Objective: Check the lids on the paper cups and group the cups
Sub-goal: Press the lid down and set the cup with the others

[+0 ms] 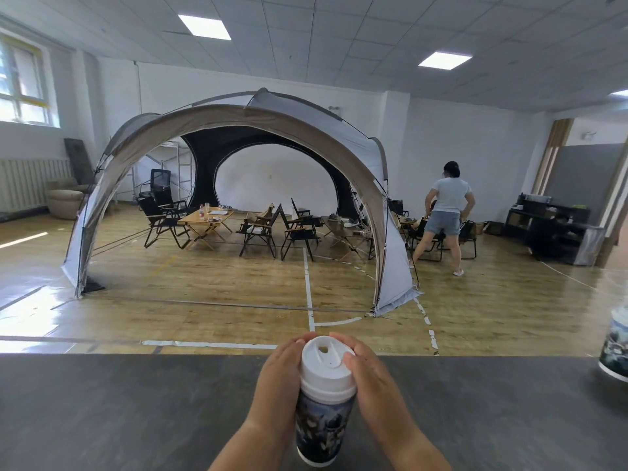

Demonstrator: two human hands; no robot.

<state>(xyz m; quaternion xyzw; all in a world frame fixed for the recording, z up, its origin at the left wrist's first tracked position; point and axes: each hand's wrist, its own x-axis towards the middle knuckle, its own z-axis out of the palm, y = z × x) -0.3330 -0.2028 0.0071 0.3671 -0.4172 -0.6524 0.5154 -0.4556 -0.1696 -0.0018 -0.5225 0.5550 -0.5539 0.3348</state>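
1. the left hand [277,375] and right hand [370,379] close from opposite sides on the white lid [326,363], with fingertips curled over its far rim and the palms running down onto the wall of the paper cup [321,426].
2. the grip is a two-sided wrap pressed onto the lid, not a pinch. whether the lid is seated all round cannot be told, since the hands hide most of its rim.
3. this cup sits between the hands, above the near part of the dark table [136,409]. i cannot tell whether its base rests on the table or is held just off it.
4. handling, as a judgement: a thin paper wall will buckle under a squeeze, and the plastic lid will flex and pop off if pushed on one side. press evenly round the rim and carry the cup by its stiffer upper band. its weight can't be read, as the contents are hidden.
5. a second cup [616,345] with the same print and a white top stands well to the right of the held cup, cut off by the frame.
6. far beyond the held cup are a domed tent [221,130] and a standing person [448,195].
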